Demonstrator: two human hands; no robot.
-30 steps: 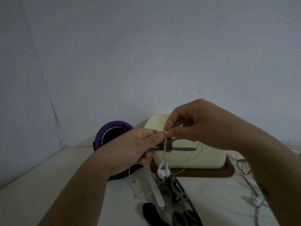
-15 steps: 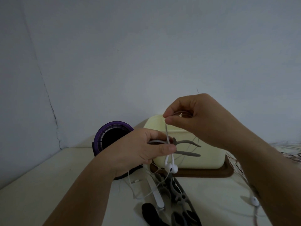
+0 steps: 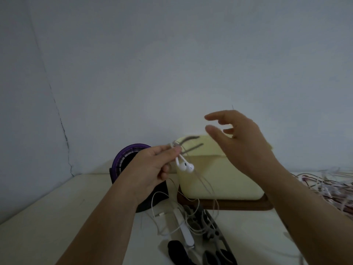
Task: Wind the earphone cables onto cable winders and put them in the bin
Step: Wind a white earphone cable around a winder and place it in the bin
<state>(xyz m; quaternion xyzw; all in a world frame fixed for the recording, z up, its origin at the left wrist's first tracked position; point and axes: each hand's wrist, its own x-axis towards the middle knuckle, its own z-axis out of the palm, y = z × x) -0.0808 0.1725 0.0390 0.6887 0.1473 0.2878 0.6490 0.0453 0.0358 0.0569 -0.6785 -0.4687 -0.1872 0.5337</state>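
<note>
My left hand (image 3: 156,165) pinches a grey cable winder (image 3: 191,144) together with the white earphone cable. Two white earbuds (image 3: 186,166) dangle just below its fingertips. The thin cable (image 3: 207,186) trails down from there to the table. My right hand (image 3: 240,142) hovers to the right of the winder with fingers spread and holds nothing. Behind both hands stands the pale yellow bin (image 3: 225,178) on a dark wooden tray (image 3: 238,205).
A purple-rimmed round device (image 3: 126,159) stands left of the bin. Spare winders, grey and black (image 3: 210,232), and a white one (image 3: 186,234) lie on the table in front. A tangle of earphone cables (image 3: 328,188) fills the right edge. Walls close the back and left.
My right hand has let go of the cable and lifted away to the right with its fingers opened. The left hand has tilted the winder upward, and the earbuds swung right.
</note>
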